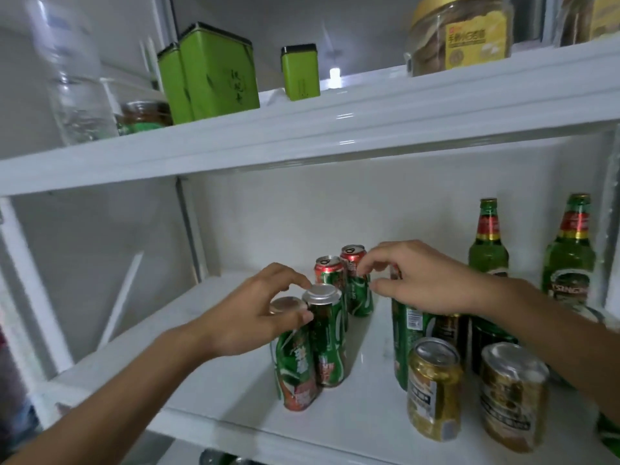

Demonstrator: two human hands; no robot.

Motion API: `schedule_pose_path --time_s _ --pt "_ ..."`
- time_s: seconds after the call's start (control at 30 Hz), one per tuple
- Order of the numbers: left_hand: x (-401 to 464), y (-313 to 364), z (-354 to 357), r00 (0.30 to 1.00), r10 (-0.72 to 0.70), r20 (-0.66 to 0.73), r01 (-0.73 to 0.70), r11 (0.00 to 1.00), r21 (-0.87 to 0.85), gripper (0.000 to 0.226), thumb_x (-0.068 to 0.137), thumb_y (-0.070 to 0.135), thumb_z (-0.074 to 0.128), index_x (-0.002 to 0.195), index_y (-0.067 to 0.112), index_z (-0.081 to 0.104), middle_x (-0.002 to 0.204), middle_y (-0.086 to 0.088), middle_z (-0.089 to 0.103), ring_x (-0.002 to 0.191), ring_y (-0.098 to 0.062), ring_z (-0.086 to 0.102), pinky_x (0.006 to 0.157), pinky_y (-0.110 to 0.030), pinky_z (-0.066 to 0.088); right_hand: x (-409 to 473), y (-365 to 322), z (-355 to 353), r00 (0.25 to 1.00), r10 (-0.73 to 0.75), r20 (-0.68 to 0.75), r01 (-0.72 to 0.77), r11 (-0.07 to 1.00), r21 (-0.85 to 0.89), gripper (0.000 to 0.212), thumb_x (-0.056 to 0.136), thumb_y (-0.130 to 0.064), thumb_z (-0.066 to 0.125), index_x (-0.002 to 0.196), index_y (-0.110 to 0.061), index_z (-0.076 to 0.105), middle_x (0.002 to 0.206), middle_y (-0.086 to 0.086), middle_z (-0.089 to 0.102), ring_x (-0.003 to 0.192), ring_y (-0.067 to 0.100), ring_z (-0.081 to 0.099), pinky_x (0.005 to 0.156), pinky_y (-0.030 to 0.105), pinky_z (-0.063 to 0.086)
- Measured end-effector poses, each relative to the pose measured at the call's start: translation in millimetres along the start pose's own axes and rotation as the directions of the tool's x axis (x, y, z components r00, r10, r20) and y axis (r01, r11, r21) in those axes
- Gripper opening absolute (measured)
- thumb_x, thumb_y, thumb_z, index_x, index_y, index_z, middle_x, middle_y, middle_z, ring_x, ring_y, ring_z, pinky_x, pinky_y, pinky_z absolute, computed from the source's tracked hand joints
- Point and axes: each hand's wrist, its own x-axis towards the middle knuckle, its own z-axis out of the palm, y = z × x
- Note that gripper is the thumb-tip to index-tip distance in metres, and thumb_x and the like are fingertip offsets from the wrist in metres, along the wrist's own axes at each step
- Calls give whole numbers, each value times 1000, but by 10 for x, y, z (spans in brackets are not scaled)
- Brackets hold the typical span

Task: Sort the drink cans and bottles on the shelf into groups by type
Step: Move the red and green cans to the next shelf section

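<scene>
Several green-and-red soda cans stand mid-shelf on the white shelf (214, 384). My left hand (255, 317) grips the top of a front green-and-red can (330, 344), with another front can (295, 374) pressed against its left side. My right hand (429, 283) reaches over a tall green can (407, 333) and pinches a rear green-and-red can (360, 297); a second rear can (330, 271) stands free beside it. At the front right are two gold cans (432, 391) (510, 401). Two green glass bottles (488, 246) (570, 263) stand at the back right.
Dark cans (486, 344) are partly hidden under my right forearm. The upper shelf (335, 135) carries green tins (218, 75), a clear plastic bottle (77, 82) and a yellow-lidded jar (463, 35). The shelf's left half is bare white surface.
</scene>
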Motion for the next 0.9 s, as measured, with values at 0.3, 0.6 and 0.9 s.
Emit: schedule_pose_path --time_s 0.3,0.6,0.9 --pt "-180 4 233 995 -89 40 74 957 281 68 87 39 74 146 45 40 143 14 41 128 -14 48 102 -41 51 291 -416 569 963 86 257 -45 986 -158 109 82 -20 77 159 -43 3 170 -12 3 156 15 3 124 42 15" --pt "-178 -285 -68 976 -139 169 85 952 295 74 83 37 83 146 38 44 133 0 38 116 -30 56 101 -36 51 587 -578 580 885 210 415 8 885 -466 111 68 -22 90 152 -43 21 148 -8 31 135 23 40 106 43 47" --pt "-340 -637 -560 926 -100 365 -68 905 419 64 78 29 88 127 27 48 126 -4 53 106 -27 50 79 -38 51 918 -1009 1050 831 363 421 371 202 -906 82 84 -39 76 153 -21 36 157 14 35 147 40 26 118 68 9"
